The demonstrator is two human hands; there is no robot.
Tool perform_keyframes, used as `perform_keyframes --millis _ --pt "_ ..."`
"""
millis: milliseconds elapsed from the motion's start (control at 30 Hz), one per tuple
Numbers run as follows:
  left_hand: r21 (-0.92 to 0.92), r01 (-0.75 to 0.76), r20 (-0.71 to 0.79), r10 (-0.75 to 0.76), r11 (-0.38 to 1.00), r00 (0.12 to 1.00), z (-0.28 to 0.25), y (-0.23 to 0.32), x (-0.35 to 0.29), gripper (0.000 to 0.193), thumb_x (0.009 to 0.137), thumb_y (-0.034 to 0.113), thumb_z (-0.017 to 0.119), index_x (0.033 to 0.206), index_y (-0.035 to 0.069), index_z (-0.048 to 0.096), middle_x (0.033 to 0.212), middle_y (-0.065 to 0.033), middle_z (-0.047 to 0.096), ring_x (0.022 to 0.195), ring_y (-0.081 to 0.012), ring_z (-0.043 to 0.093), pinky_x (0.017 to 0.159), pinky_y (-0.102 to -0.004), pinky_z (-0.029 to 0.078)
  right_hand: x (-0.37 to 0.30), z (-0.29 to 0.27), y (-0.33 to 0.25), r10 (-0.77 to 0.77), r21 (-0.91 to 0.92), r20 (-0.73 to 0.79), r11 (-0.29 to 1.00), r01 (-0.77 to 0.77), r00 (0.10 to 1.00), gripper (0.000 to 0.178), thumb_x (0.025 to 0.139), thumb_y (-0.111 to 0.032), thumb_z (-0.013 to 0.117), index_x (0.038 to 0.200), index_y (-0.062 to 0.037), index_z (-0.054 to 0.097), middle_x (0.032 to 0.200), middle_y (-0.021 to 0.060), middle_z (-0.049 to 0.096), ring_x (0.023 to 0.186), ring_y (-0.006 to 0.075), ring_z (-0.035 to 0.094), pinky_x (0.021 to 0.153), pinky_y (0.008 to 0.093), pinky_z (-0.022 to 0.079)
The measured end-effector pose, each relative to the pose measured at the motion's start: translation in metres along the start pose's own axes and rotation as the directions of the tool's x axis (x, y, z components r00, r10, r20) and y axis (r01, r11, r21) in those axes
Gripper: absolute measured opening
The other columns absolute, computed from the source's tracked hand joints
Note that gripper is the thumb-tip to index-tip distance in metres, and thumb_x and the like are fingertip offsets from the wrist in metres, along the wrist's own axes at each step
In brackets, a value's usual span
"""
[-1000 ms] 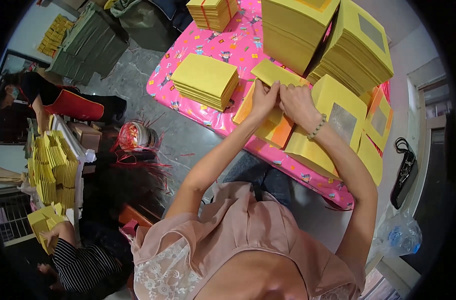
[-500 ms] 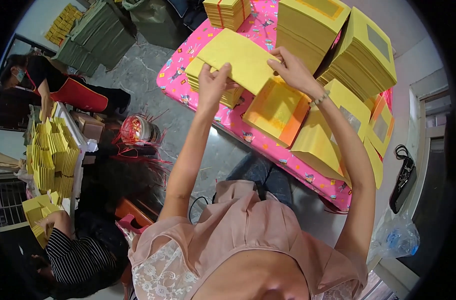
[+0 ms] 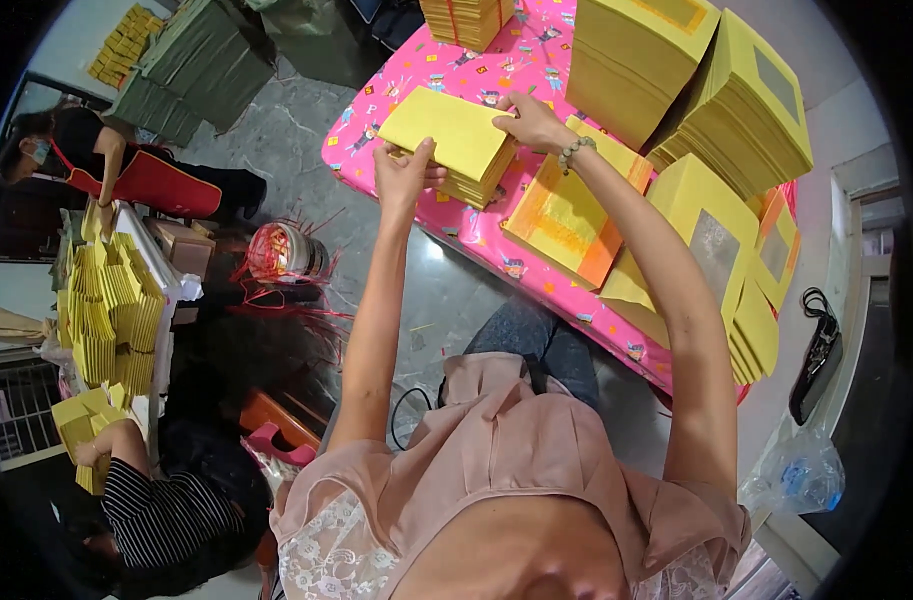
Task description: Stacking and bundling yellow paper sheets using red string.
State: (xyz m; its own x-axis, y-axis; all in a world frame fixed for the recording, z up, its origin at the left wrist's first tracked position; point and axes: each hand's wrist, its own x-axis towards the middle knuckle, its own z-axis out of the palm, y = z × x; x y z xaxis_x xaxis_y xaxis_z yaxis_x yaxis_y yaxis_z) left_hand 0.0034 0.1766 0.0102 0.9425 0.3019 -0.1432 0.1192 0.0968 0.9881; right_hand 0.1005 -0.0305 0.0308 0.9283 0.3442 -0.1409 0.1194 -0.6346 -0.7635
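A folded sheet of yellow paper (image 3: pixel 450 122) lies on top of a small stack of similar yellow paper (image 3: pixel 478 184), over the pink tablecloth. My left hand (image 3: pixel 404 180) grips its near left edge, thumb on top and fingers bent at the side of the stack. With thumb and fingers pinched, my right hand (image 3: pixel 533 124) holds its far right corner. Beside my right forearm is a yellow stack with an orange-printed border (image 3: pixel 566 205). Farther right, yellow paper with a silvery square (image 3: pixel 714 245) lies partly behind that arm.
Tall yellow stacks (image 3: pixel 641 65) stand at the table's back right, and a red-tied bundle (image 3: pixel 466 22) at its far edge. A bucket with red strings (image 3: pixel 284 252) is on the floor to the left. Two people work at a table (image 3: pixel 164 300) loaded with yellow paper.
Both hands have lowered the yellow paper from above the stacks onto the small left stack, my right hand moving left. The orange-bordered stack shows more fully now.
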Motion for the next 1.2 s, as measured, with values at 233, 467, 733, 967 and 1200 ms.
perform_keyframes --millis 233,467,733,967,1200 --pt "0.012 -0.068 -0.031 0.068 0.998 0.997 0.002 -0.014 -0.001 0.061 0.085 0.020 0.070 0.118 -0.006 0.025 0.078 -0.0185 0.065 0.059 -0.0192 0.066 0.050 -0.0290 0.055 0.006 0.008 0.016 0.022 0.038 0.073 0.999 -0.025 0.997 0.034 0.082 -0.026 0.061 0.106 -0.0029 0.056 0.092 0.0159 0.065 0.080 0.0248 0.065 0.075 0.0389 0.050" --pt "0.042 -0.132 -0.056 0.134 0.990 0.989 0.004 -0.021 -0.004 0.055 0.086 0.015 0.068 0.116 -0.005 0.026 0.073 -0.0167 0.064 0.056 -0.0197 0.065 0.049 -0.0302 0.054 0.000 0.012 0.014 -0.039 -0.007 0.041 0.999 0.039 0.998 0.033 0.083 -0.025 0.060 0.107 -0.0034 0.055 0.089 0.0159 0.065 0.081 0.0251 0.065 0.074 0.0386 0.050" --pt "0.351 -0.175 -0.156 0.242 0.920 0.958 0.013 -0.025 -0.009 0.066 0.077 0.022 0.074 0.116 -0.006 0.028 0.070 -0.0145 0.062 0.063 -0.0212 0.064 0.059 -0.0326 0.052 -0.008 0.021 0.003 -0.344 -0.488 0.006 0.818 0.303 0.939 0.046 0.089 -0.032 0.054 0.130 -0.0126 0.047 0.124 0.0212 0.048 0.103 0.0384 0.057 0.089 0.0474 0.046" --pt "0.055 0.058 -0.378 -0.033 0.997 0.925 0.005 -0.051 -0.002 0.088 0.072 0.038 0.080 0.123 -0.008 0.025 0.078 -0.0059 0.055 0.088 -0.0208 0.057 0.076 -0.0360 0.046 -0.009 0.029 -0.006 -0.075 -0.346 0.190 0.928 0.138 0.979 0.054 0.093 -0.037 0.050 0.142 -0.0178 0.034 0.120 0.0229 0.049 0.109 0.0398 0.054 0.092 0.0479 0.044" --pt "-0.371 0.473 0.051 -0.491 0.799 0.870 0.008 -0.034 0.000 0.032 0.076 0.034 0.079 0.093 0.015 0.060 0.071 0.0066 0.054 0.063 -0.0075 0.044 0.059 -0.0301 0.037 -0.006 0.028 0.009 -0.077 -0.303 0.194 0.944 0.134 0.978 0.056 0.089 -0.038 0.052 0.140 -0.0224 0.036 0.130 0.0213 0.046 0.114 0.0414 0.053 0.093 0.0491 0.045"
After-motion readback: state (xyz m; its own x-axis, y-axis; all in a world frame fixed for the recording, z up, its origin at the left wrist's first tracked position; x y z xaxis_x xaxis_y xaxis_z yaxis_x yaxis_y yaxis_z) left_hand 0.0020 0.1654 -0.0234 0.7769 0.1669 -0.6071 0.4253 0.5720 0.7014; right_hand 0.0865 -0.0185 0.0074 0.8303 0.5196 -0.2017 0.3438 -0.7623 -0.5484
